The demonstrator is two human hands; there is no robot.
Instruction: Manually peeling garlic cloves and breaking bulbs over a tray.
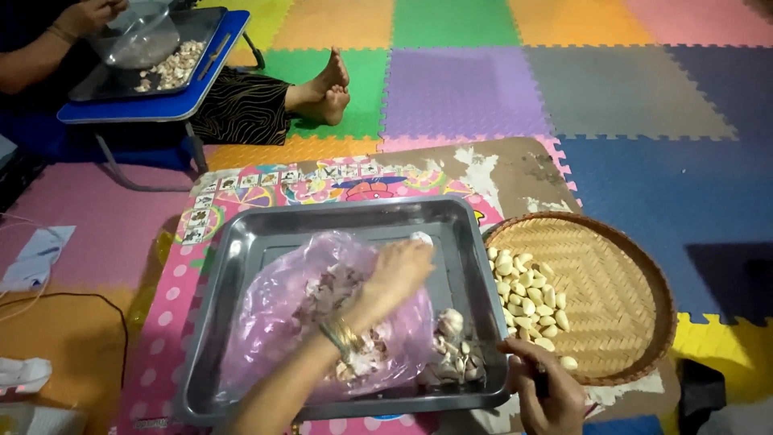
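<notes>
- Garlic skins (pixel 354 358) fill a pink plastic bag (pixel 274 322) lying in the steel tray (pixel 322 221).
- Left hand (pixel 398 274) rests on the bag, fingers curled on something white.
- Right hand (pixel 543 387) is clenched around a dark tool beside the woven basket (pixel 620 274) of peeled cloves (pixel 527 298).

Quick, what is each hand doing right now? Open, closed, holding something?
Left hand: closed on the edge of the pink plastic bag in the metal tray.
Right hand: closed around a small dark thing; what it is cannot be told.

A crumpled pink plastic bag (pixel 278 322) of garlic skins lies in a steel tray (pixel 322 229), unpeeled garlic (pixel 451 322) heaped just beside it.
</notes>
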